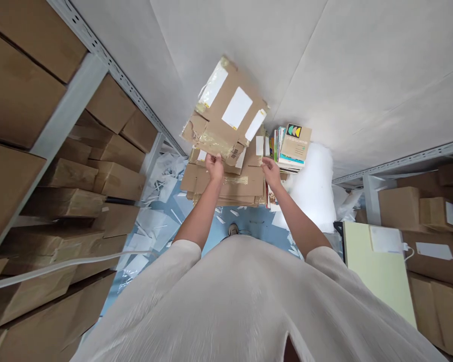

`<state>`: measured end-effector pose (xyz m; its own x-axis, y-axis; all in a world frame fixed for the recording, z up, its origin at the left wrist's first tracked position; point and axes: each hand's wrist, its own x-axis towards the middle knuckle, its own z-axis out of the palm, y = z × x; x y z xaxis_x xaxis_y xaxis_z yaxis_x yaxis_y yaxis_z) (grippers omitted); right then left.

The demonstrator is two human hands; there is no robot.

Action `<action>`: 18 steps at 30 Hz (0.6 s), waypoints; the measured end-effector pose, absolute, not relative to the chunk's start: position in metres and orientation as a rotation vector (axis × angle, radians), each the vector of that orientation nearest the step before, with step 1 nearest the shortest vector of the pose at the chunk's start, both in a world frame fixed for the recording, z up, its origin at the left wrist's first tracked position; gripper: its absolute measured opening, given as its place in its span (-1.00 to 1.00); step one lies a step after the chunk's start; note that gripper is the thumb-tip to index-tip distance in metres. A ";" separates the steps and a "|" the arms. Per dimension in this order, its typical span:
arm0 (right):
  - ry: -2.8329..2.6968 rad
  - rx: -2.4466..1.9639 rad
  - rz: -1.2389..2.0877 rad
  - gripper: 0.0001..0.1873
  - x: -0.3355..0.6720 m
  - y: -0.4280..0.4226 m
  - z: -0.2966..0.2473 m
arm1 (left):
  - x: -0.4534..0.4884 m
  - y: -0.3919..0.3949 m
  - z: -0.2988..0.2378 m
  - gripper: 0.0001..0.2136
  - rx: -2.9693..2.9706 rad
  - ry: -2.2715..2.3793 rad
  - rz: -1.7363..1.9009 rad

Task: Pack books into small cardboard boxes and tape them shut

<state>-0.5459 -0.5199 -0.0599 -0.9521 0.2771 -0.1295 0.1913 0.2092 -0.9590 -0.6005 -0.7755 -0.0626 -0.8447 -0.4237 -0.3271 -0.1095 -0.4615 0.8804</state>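
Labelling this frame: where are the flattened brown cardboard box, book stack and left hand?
Flattened brown cardboard box (221,128): head view, brown face.
Colourful book stack (296,144): head view, top cover.
Left hand (214,167): head view, back.

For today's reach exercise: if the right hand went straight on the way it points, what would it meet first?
Probably the raised cardboard sheet held by the left hand, not the books; depth is unclear.

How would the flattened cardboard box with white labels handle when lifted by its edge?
The flattened box probably stays fairly stiff: it stands up from the left hand at its lower edge without drooping. Likely light, since a fingertip grip carries it. Its torn, taped corner may flex or rip.
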 end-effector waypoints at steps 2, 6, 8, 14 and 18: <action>-2.330 -0.460 1.799 -0.54 -0.542 -0.496 -0.052 | -0.604 -0.762 -0.054 -0.67 0.632 -1.582 -2.406; -2.182 -0.533 1.612 -0.50 -0.518 -0.431 -0.035 | -0.606 -0.705 -0.040 -0.69 0.307 -1.812 -2.371; -2.112 -0.614 1.509 -0.48 -0.497 -0.392 -0.029 | -0.602 -0.665 -0.035 -0.74 0.166 -1.929 -2.378; -1.903 -0.938 1.297 -0.45 -0.391 -0.273 -0.031 | -0.565 -0.532 -0.026 -0.89 -0.189 -2.225 -2.468; -1.803 -1.104 1.194 -0.42 -0.294 -0.197 -0.039 | -0.515 -0.435 -0.027 -0.90 -0.446 -2.392 -2.481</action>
